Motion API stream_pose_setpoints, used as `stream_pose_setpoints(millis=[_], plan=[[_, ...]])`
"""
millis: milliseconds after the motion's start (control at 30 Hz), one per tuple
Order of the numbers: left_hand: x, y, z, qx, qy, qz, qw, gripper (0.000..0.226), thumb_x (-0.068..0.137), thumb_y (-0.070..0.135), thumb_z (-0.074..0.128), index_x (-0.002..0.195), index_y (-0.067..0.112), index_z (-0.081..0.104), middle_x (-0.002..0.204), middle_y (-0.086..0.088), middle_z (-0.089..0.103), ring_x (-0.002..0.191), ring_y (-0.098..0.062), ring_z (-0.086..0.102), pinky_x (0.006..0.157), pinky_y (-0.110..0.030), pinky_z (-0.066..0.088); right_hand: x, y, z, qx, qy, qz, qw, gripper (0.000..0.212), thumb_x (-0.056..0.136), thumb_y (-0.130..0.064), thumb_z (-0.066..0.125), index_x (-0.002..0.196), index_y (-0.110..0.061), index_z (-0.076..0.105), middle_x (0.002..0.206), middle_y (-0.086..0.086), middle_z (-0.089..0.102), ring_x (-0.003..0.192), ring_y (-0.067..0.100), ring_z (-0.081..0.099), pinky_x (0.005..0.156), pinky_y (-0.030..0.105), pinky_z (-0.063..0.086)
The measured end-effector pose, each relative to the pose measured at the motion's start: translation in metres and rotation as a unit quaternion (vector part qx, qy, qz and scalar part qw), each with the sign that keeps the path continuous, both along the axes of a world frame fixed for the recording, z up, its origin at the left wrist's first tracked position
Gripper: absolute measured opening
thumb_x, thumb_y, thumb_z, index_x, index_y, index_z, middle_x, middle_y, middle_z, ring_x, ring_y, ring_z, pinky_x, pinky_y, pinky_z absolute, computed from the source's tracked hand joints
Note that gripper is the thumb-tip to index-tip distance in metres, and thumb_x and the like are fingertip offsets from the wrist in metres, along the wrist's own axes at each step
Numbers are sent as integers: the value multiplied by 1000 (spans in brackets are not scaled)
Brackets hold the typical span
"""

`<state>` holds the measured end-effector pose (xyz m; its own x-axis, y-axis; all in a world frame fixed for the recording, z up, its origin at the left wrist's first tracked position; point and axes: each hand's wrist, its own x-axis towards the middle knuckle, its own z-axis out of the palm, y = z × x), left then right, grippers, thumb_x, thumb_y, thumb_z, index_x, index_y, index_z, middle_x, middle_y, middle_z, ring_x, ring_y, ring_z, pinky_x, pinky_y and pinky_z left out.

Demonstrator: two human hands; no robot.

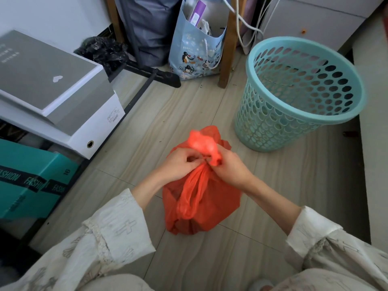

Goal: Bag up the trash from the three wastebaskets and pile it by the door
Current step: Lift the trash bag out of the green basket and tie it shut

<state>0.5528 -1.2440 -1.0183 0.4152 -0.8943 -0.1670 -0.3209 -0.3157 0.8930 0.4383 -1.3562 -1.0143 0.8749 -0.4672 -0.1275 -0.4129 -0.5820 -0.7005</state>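
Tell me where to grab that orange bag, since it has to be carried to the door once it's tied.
Probably best by the gathered neck, from above. The orange bag sits upright on the floor, its plastic bunched into a narrow twist at the top, where the left hand and right hand pinch it now. The body below is wide, full and slippery-looking, with no firm edge to hold.

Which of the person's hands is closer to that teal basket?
Right. The right hand grips the orange bag's neck on the side toward the teal basket; the left hand grips the far side.
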Motion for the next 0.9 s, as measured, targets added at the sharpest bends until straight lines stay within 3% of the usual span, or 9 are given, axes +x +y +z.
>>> stream_pose_setpoints(millis=[100,200,333,400,467,633,700,800,900], plan=[[2,0,-8,47,8,7,999,8,79,29,62,79,22,65,78,6,64,78,-11,57,90,-41,46,-1,-5,10,254,-9,-65,965,20,81,1,60,74,-17,61,70,-1,59,57,-2,55,63,16,47],[2,0,-9,55,14,8,998,7,82,18,62,77,22,64,74,11,61,74,-8,54,87,-36,44,-6,-8,14,334,-2,-82,939,24,76,10,61,76,-14,62,69,1,58,52,-3,53,56,9,44],[0,-2,-6,60,12,22,998,15,81,20,63,70,31,62,73,13,61,75,-11,55,87,-36,45,-4,-6,14,285,-20,-87,954,22,74,11,62,79,-10,63,67,-1,57,50,-6,53,58,9,44],[-1,-2,-7,60,2,33,998,12,75,30,63,65,35,60,69,12,60,72,-12,55,83,-38,47,-1,-5,9,177,-32,-90,980,18,74,1,65,73,-17,62,68,-4,59,59,-4,56,67,19,46],[-3,-6,-7,62,-28,43,997,8,71,34,60,64,32,58,67,8,60,68,-14,55,77,-38,48,2,-4,3,27,-29,-77,996,6,72,-16,60,73,-10,62,71,1,64,73,15,61,74,28,43],[-6,-13,-4,68,-102,15,992,14,79,26,60,84,14,65,80,-1,68,76,-18,61,73,-34,49,1,1,-9,-181,-35,-10,983,35,79,-25,36,85,0,59,80,16,62,72,34,51,71,30,32],[-7,-12,-6,48,-75,6,996,23,75,37,58,88,20,68,86,2,71,82,-15,65,76,-38,51,-4,2,-10,-193,-38,-10,980,35,81,-31,35,88,-4,56,82,15,60,75,33,49,69,41,39],[-7,-11,-6,49,-61,23,997,10,78,29,62,80,20,66,79,5,69,76,-9,63,68,-17,44,-3,7,-3,-161,-30,-58,985,37,76,-35,34,86,-7,55,80,12,61,79,35,49,67,46,43],[-7,-11,-6,34,-55,50,997,4,80,15,63,79,17,67,73,5,62,67,-6,54,64,-14,38,4,6,0,4,-42,-152,987,11,72,-24,49,66,-16,54,67,5,59,75,28,55,73,48,48]])
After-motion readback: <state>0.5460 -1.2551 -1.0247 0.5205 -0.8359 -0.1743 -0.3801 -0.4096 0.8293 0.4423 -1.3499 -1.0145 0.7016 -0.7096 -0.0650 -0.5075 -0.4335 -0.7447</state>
